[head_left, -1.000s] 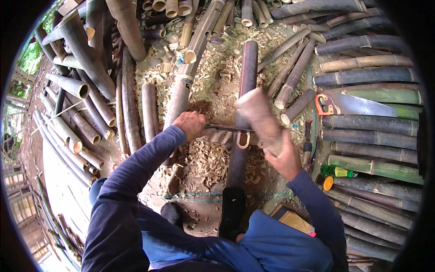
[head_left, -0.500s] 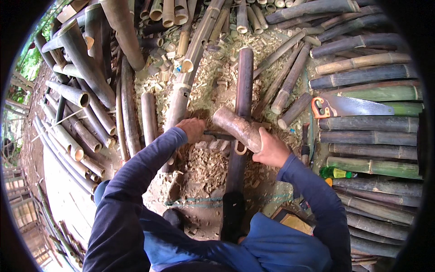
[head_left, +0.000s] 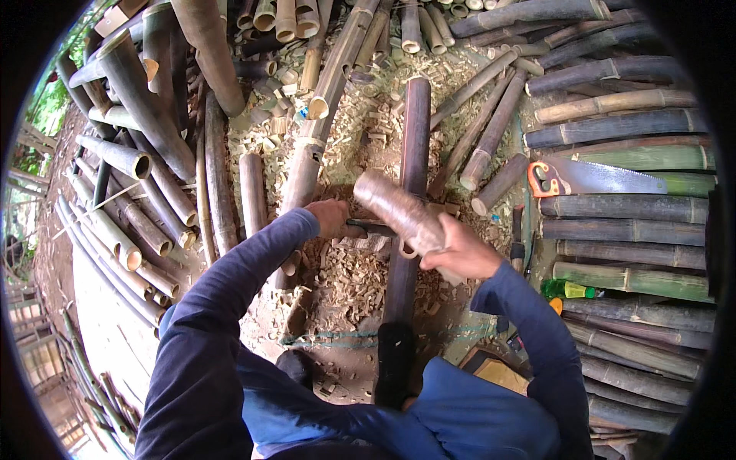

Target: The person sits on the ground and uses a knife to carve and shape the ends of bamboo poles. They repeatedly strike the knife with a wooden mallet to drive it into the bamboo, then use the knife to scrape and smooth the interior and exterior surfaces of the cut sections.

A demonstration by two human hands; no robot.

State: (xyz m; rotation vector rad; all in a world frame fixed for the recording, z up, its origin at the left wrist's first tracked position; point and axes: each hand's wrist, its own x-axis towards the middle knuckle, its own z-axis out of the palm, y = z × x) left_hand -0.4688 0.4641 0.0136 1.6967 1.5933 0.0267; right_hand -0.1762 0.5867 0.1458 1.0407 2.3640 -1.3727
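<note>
My right hand (head_left: pixel 464 249) is wrapped round the near end of a short, thick wooden club (head_left: pixel 395 211), slightly smeared by motion. The club slants over a dark bamboo pole (head_left: pixel 415 126) lying lengthwise before me. In my left hand (head_left: pixel 330 218), closed, is a dark, narrow chisel-like tool (head_left: pixel 372 227). Its far end reaches the pole beneath the club, where the contact is hidden. A pale cut opening (head_left: pixel 409 249) shows in the pole just below the club. My dark-shod foot (head_left: pixel 395 349) rests at the pole's near end.
Pale wood chips (head_left: pixel 349 287) cover the ground round the pole. At the right, a handsaw (head_left: pixel 598 179) with an orange handle lies on a row of bamboo poles (head_left: pixel 625 234), near a green bottle (head_left: pixel 567 290). More bamboo (head_left: pixel 146 115) leans at the left.
The club's far end has risen slightly and shifted a little left. My right hand has turned with it; my left hand has moved slightly right with the tool.
</note>
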